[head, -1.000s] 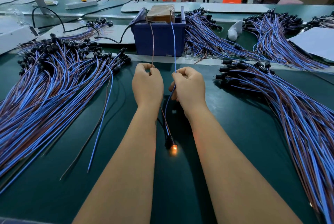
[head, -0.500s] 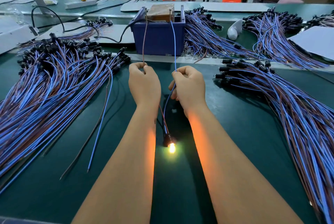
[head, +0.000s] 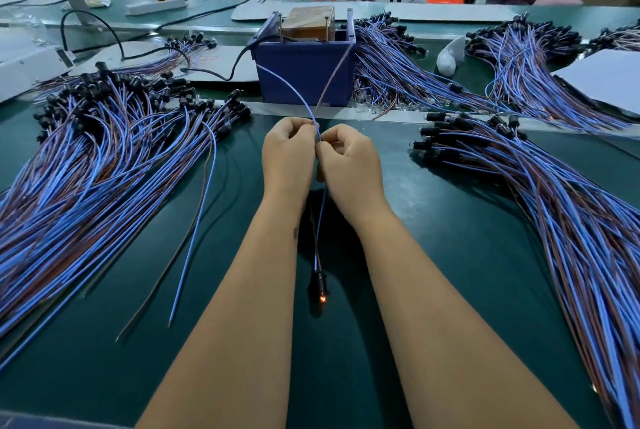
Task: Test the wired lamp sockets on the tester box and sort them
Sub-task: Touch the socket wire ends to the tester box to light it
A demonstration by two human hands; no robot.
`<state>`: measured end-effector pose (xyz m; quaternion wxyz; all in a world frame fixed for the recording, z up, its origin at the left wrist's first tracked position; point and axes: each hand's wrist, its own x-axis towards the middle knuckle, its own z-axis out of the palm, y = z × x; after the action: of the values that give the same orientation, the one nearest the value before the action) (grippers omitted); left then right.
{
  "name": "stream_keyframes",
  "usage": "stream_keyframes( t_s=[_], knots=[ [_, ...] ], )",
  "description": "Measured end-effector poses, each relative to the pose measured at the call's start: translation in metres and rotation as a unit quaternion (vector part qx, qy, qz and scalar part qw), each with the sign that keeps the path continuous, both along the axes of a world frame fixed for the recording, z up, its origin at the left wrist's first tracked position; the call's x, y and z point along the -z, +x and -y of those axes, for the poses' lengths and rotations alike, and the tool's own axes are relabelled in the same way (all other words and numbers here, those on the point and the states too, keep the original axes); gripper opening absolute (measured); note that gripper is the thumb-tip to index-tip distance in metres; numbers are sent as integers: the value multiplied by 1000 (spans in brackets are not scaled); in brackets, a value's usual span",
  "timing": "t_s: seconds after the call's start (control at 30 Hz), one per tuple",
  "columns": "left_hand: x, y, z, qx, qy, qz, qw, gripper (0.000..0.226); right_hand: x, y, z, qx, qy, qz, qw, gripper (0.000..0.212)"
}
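Note:
One wired lamp socket (head: 319, 280) lies on the green mat between my forearms, its bulb showing only a faint orange filament. Its blue wire (head: 294, 93) and brown wire (head: 334, 70) run up through my hands, which are pressed together. My left hand (head: 287, 160) and my right hand (head: 351, 164) pinch these wires where the hands meet. Above the hands the wires fan out in front of the blue tester box (head: 304, 79), the blue end to the left and the brown end to the right. Neither end touches the two metal pins on top of the box.
A large pile of wired sockets (head: 97, 158) covers the mat on the left and another pile (head: 540, 193) the right. More bundles (head: 401, 75) lie behind the box. A loose blue and brown wire pair (head: 194, 231) trails left of my arm. White sheets (head: 602, 79) lie at the far right.
My hands have come together at the centre. The wire ends have left the tester's pins and dropped in front of the box. The bulb has faded from bright to a faint glow.

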<state>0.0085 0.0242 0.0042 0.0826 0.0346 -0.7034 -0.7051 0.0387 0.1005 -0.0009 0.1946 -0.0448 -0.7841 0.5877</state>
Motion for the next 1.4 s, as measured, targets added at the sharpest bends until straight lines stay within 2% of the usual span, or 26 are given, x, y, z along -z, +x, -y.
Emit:
stream_keyframes(
  t_s=[0.07, 0.17, 0.3, 0.37, 0.43, 0.5, 0.57, 0.63, 0.7, 0.8, 0.83, 0.97, 1.07, 1.13, 1.3, 1.4],
  knots=[
    [-2, 0, 1, 32, 60, 17, 998, 19, 0, 0, -1, 4, 8, 10, 1000, 17],
    [-3, 3, 1, 83, 69, 2, 994, 14, -2, 2, -5, 7, -13, 30, 999, 23],
    [-1, 2, 3, 61, 84, -15, 994, 17, -9, 8, -15, -111, -73, 90, 987, 21],
    [-4, 1, 6, 37, 134, -30, 990, 21, -13, 12, -23, -183, -40, 137, 973, 21],
    [-9, 2, 9, 36, 195, -42, 979, 23, -18, 15, -29, -194, 37, 156, 968, 22],
    [-12, 7, 10, 58, 255, -42, 964, 21, -23, 17, -34, -135, 133, 142, 972, 23],
    [-14, 13, 9, 75, 275, -54, 957, 20, -30, 18, -37, -47, 169, 96, 980, 22],
    [-18, 19, 4, 74, 253, -86, 961, 21, -40, 21, -40, 19, 128, 40, 991, 18],
    [-19, 27, -4, 84, 222, -121, 964, 20, -54, 26, -47, 50, 42, 9, 998, 20],
    [-20, 39, -16, 132, 156, -162, 965, 14, -74, 34, -69, 69, -122, -24, 990, 24],
    [-19, 43, -20, 151, 128, -178, 964, 14, -79, 38, -78, 76, -134, -33, 988, 24],
    [-14, 57, -39, 258, 18, -210, 943, 18, -83, 51, -118, 92, -39, -4, 995, 21],
    [-6, 64, -51, 364, -104, -197, 904, 38, -78, 60, -151, 109, 54, 89, 989, 28],
    [-1, 64, -55, 391, -159, -169, 891, 48, -71, 64, -173, 126, 152, 161, 967, 32],
    [1, 59, -51, 334, -148, -148, 919, 33, -62, 72, -195, 184, 285, 224, 913, 44],
    [1, 54, -47, 294, -160, -140, 932, 33, -59, 68, -195, 238, 348, 246, 873, 42]
  ],
)
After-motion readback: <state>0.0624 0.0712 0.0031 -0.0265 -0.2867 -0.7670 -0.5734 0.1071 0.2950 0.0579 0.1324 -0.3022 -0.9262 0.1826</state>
